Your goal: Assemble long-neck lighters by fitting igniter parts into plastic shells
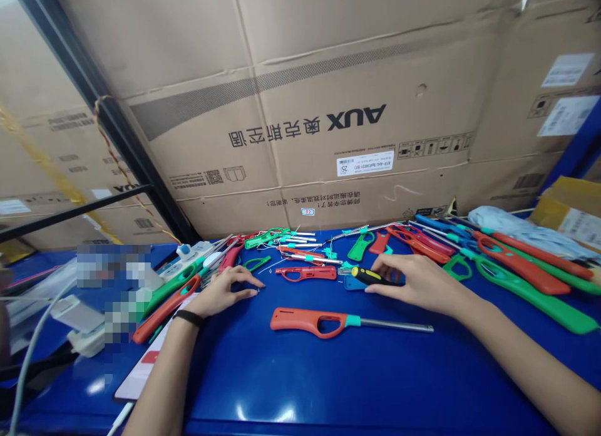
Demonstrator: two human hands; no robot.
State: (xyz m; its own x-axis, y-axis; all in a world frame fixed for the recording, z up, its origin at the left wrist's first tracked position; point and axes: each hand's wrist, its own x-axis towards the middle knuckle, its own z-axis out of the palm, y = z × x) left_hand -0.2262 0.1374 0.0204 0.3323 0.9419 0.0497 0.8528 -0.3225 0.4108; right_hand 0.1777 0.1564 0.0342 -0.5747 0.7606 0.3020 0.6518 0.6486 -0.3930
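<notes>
Your right hand (413,282), at 1 o'clock, wraps its fingers around a yellow-and-black screwdriver (370,275), just above a blue lighter shell (354,283). Your left hand (225,292), at 11 o'clock, rests on the blue bench (328,386), its fingers loosely curled, holding nothing visible. An orange utility lighter (314,320) lies between your hands. At 12 o'clock, a cardboard carton (300,129) reads "AUX" upside down.

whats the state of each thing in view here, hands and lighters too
left hand, open, empty, fingertips on the blue work table
right hand, closed on a black-and-yellow-handled screwdriver
blue plastic lighter body, lying under the screwdriver
orange plastic utility lighter with teal collar and steel nozzle, assembled, lying flat
red plastic lighter shell, open, lying flat
</notes>
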